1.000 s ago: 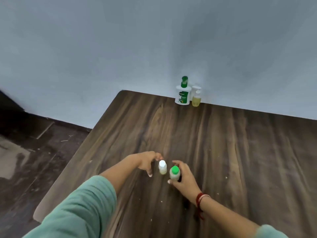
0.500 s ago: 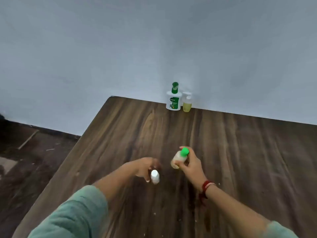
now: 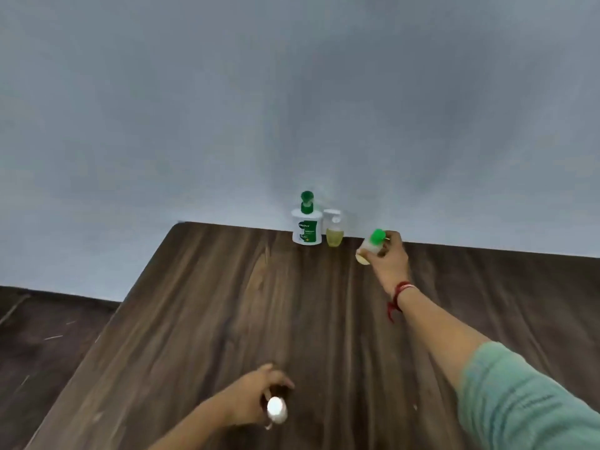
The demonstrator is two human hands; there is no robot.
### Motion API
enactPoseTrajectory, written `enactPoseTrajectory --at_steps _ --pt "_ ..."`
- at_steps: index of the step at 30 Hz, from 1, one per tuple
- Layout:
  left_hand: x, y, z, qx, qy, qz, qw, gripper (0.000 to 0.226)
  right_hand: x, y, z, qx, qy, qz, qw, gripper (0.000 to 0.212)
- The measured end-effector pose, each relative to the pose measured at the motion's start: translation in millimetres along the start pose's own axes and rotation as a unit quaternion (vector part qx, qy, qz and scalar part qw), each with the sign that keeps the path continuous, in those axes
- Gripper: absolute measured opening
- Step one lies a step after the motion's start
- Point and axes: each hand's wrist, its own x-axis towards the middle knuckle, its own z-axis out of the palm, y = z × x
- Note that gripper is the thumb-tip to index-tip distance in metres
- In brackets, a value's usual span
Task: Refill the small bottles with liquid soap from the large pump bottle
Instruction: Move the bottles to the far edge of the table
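A white pump bottle with a green pump head (image 3: 306, 228) stands at the far edge of the wooden table (image 3: 211, 313), against the wall. Beside it on the right stands a smaller clear pump bottle (image 3: 334, 233) holding yellow liquid. My right hand (image 3: 388, 261) is stretched far forward and grips a small green-capped bottle (image 3: 370, 246), tilted, just right of the clear bottle. Near the front of the table, my left hand (image 3: 256, 401) holds a small white-capped bottle (image 3: 276, 408).
A pale grey wall rises right behind the table's far edge. The table's left edge runs diagonally, with dark floor (image 3: 39, 345) beyond it. A red thread bracelet (image 3: 401, 292) circles my right wrist.
My right hand has carried the green-capped bottle from the table's middle forward to beside the pump bottles. My left hand with the white-capped bottle has drawn back toward me.
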Motion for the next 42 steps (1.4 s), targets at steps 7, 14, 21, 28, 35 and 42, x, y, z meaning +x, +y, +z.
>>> enactPoseTrajectory --at_steps 7,14,21,28,35,42 --pt "17 12 -5 -0.019 -0.044 0.038 0.998 0.029 47 26 22 -0.029 -0.011 0.009 0.999 0.051" --pt "52 15 -15 -0.065 0.023 0.017 0.997 0.037 73 50 39 -0.038 -0.009 0.017 0.999 0.05" --pt "86 24 -34 -0.109 0.063 -0.004 0.992 0.04 88 60 44 -0.063 -0.013 0.011 0.998 0.051" --pt "108 28 -53 -0.145 0.086 -0.042 0.985 0.047 98 62 58 -0.065 -0.04 0.013 0.997 0.053" --pt "118 24 -59 -0.125 0.103 -0.04 0.986 0.043 104 66 62 -0.074 -0.054 0.002 0.996 0.051" --pt "127 21 -63 -0.118 0.1 -0.065 0.986 0.04 110 70 64 -0.094 -0.054 -0.019 0.994 0.059"
